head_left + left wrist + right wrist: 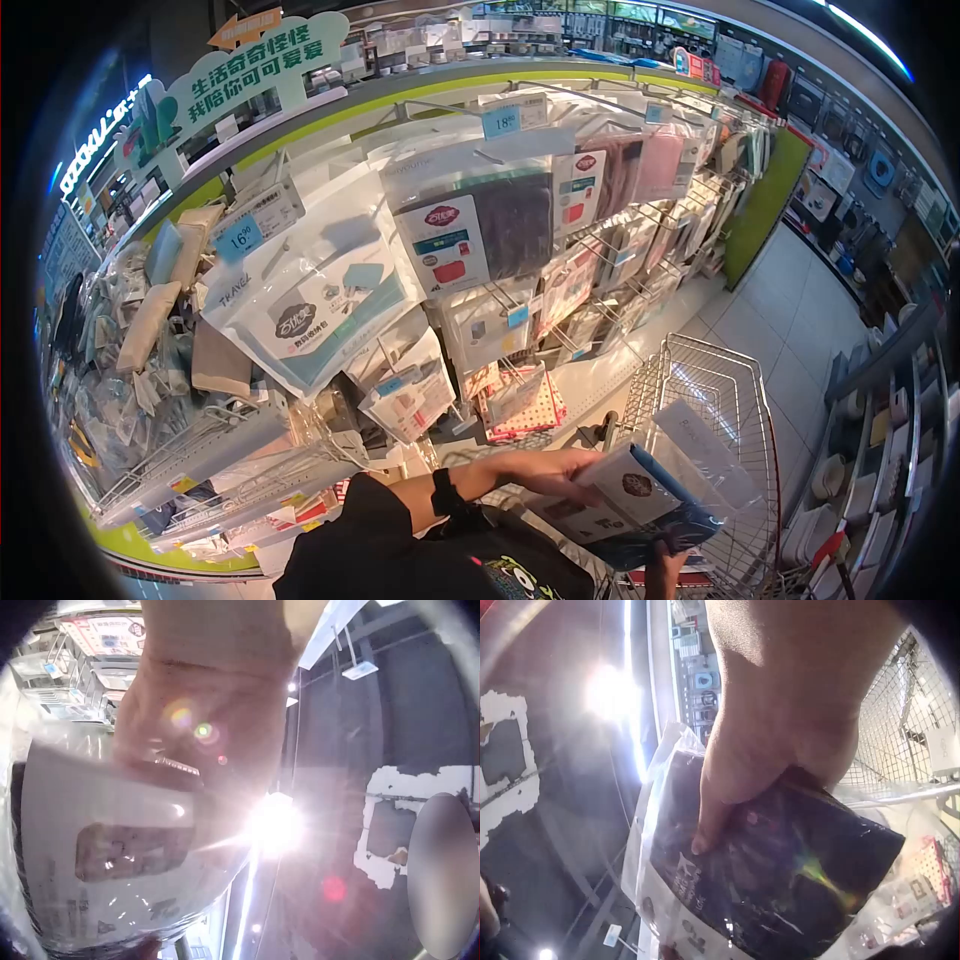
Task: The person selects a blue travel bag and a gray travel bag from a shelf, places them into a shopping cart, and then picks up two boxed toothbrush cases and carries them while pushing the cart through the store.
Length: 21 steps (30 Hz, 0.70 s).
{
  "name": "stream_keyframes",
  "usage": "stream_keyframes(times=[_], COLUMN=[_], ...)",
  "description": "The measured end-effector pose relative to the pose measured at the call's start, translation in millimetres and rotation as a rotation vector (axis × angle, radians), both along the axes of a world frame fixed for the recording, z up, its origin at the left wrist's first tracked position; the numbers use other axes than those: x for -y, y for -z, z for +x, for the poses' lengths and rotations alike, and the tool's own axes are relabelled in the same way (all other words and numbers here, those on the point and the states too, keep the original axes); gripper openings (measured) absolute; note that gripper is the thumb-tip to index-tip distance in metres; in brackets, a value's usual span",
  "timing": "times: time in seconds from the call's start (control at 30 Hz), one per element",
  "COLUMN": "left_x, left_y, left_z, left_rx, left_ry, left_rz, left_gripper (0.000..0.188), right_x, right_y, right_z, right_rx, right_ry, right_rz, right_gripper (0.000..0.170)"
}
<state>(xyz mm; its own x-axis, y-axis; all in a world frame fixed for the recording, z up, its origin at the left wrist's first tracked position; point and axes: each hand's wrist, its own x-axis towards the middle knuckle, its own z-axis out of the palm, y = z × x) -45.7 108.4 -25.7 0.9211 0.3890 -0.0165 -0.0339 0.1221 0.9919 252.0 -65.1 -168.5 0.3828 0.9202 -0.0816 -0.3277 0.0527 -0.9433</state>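
Both hands hold a packaged travel bag, dark blue with a white printed card, in a clear plastic sleeve. Its open flap sticks out to the upper right. The left hand grips the package's upper left edge; in the left wrist view the white card lies below that hand, fingers mostly hidden. At the lower right edge, the right hand grips the package. The right wrist view shows its thumb lying on the dark fabric side, beside white lettering.
A wire shopping cart stands right behind and beneath the package. To the left, a shelf rack carries hanging packaged bags on hooks with blue price tags. More shelves line the right side, beyond a tiled aisle.
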Motion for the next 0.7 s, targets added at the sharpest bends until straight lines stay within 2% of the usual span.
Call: stream_keyframes(times=[0.03,0.07,0.13,0.17,0.2,0.23,0.27,0.3,0.37,0.43,0.47,0.6,0.67,0.7], left_x=[-4,-27,-64,-97,-93,-104,-113,-125,-147,-155,-158,-160,-162,-158], left_y=[0,-28,-44,-48,-119,-147,-172,-191,-206,-218,-222,-231,-233,-236], left_z=[0,-12,-51,-77,-89,-110,-132,-148,-173,-176,-175,-173,-176,-172], left_rx=[-0.04,-0.215,-0.119,-0.055,0.02,-0.135,-0.284,-0.467,-0.577,-0.951,-1.108,-1.152,-0.839,-0.839], left_ry=[0.089,0.104,-0.528,-0.862,-1.09,-1.376,-1.501,-1.569,-1.551,-1.448,-1.397,-1.299,-1.208,-1.212], left_rz=[-0.068,0.318,0.814,0.826,0.845,1.254,1.336,1.568,1.57,1.361,1.331,1.295,1.298,1.298], left_gripper=[0.044,0.049,0.05,0.04,0.03,0.028,0.031,0.033,0.036,0.035,0.032,0.027,0.024,0.024], right_x=[-6,-11,-18,-25,-33,-38,-41,-46,-54,-64,-68,-80,-84,-86], right_y=[-8,-9,-13,-20,-27,-34,-41,-46,-54,-64,-70,-76,-70,-72], right_z=[1,6,12,10,7,5,2,0,-2,-4,-5,-10,-12,-13], right_rx=[0.018,0.041,0.064,0.15,0.234,0.23,0.307,0.388,0.459,0.569,0.632,0.481,0.413,0.415], right_ry=[0.019,-0.002,-0.029,-0.046,-0.064,-0.073,-0.119,-0.168,-0.192,-0.308,-0.327,-0.358,-0.309,-0.312], right_rz=[-0.069,-0.024,0.022,-0.004,-0.026,-0.018,-0.087,-0.152,-0.126,-0.161,-0.15,-0.136,-0.108,-0.106], right_gripper=[0.04,0.041,0.041,0.042,0.043,0.043,0.044,0.044,0.039,0.037,0.035,0.034,0.035,0.035])
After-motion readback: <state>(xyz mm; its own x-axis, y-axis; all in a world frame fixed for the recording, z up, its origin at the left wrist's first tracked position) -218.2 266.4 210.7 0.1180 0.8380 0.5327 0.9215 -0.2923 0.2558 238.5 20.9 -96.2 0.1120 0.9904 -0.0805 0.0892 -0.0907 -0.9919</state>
